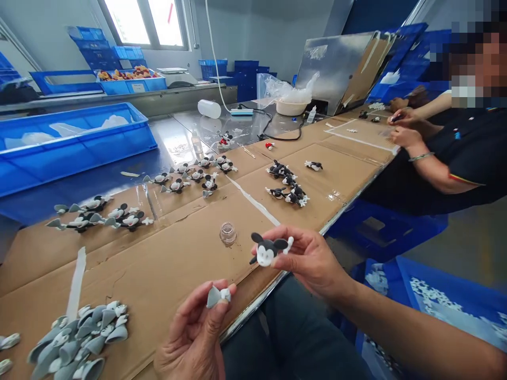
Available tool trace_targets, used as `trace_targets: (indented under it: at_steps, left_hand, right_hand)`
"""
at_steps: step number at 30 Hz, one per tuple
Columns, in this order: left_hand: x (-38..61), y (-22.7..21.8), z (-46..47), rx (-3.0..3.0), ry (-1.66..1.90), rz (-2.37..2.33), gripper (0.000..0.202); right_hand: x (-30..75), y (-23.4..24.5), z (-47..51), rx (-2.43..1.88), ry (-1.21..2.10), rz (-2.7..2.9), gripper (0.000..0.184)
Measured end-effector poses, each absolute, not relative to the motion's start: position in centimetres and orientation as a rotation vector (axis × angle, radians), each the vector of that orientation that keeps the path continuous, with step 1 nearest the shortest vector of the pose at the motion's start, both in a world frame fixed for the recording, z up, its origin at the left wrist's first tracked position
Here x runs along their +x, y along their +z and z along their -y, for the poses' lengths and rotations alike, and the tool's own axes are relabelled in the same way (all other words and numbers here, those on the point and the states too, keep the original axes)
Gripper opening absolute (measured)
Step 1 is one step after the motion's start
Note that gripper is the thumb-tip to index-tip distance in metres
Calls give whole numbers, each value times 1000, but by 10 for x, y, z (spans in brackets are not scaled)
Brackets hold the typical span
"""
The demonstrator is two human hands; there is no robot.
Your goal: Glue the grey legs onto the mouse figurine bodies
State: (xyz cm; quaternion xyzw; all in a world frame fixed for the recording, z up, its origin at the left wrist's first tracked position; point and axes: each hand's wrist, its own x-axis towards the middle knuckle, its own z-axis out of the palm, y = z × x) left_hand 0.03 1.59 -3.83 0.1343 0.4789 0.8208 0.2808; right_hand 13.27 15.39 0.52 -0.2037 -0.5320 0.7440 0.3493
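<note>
Cardboard cover (158,274): head view; brown sheets taped over the bench, with all the work pieces lying on them.
Right hand (317,261): raised over the bench edge, thumb and fingers pinched on a black-and-white mouse figure (266,250), its face turned toward the camera.
Left hand (194,338): lower and nearer the camera, fingertips closed on a small grey-and-white part (218,296).
Relation: figure and part are apart, the figure above and to the right of the part; the two hands do not touch.
Glass jar (228,233): small, standing on the cardboard just beyond the figure, to its left.
Loose parts pile (79,338): grey-and-white pieces heaped on the cardboard, left of the left hand.
Assembled figures (99,214): laid in groups farther up the bench.
Blue crate (71,140): beyond the cardboard, at left.
Co-worker's hands (402,129): at far right, over the cardboard there, well apart from the person's own.
</note>
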Motion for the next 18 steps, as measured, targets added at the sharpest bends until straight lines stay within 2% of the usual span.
trace_targets:
  at_steps: [7,11,18]
  left_hand:
    - [10,-48,-12,407,2279,-1390,25]
    - [13,-49,-13,467,2313,-1457,23]
    - [14,-47,-17,561,2332,-1561,23]
  right_hand:
    - [123,-26,-134,-257,1643,1479,24]
    - [114,-35,-136,-237,1659,1499,23]
    - [111,-36,-147,-243,1713,1540,31]
